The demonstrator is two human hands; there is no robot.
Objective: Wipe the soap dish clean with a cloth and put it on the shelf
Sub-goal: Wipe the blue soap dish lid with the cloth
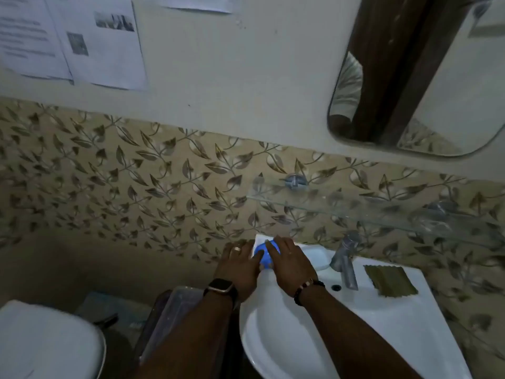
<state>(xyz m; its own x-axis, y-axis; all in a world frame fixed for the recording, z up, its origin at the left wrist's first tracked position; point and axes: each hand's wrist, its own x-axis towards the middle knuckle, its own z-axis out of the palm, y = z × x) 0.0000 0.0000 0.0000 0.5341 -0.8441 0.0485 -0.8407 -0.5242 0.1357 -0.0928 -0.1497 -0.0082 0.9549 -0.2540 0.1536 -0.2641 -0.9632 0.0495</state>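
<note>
So, quick rundown of where this one stands:

Soap dish: small blue plastic soap dish (264, 255), sitting on the back left corner of the white ceramic washbasin (382, 318), right against the leaf-patterned wall tiles (136, 192).

Left hand: left hand (240, 265) with a ring and a dark wristwatch (220, 286), laid flat just beside the dish, fingers (255, 259) stretched out and touching its left edge. Looks more like steadying than gripping.

Right hand: right hand (289, 265) with a beaded bracelet (308, 288), fingers (274, 246) spread over the top of the dish. Can't tell if they've actually closed around it.

Cloth: olive-green cloth with a zigzag edge (389, 280) lies on the basin's right side, past the metal tap (345, 258), well apart from both hands.

Step in hand: I'd say getting hold of the dish; wiping hasn't started, since the cloth is untouched.

Next move: probably lift the dish with one hand and reach across the tap for the cloth with the other.

Shelf: clear glass shelf (355, 207) on the wall above the tap, that's where it ends up.
</note>
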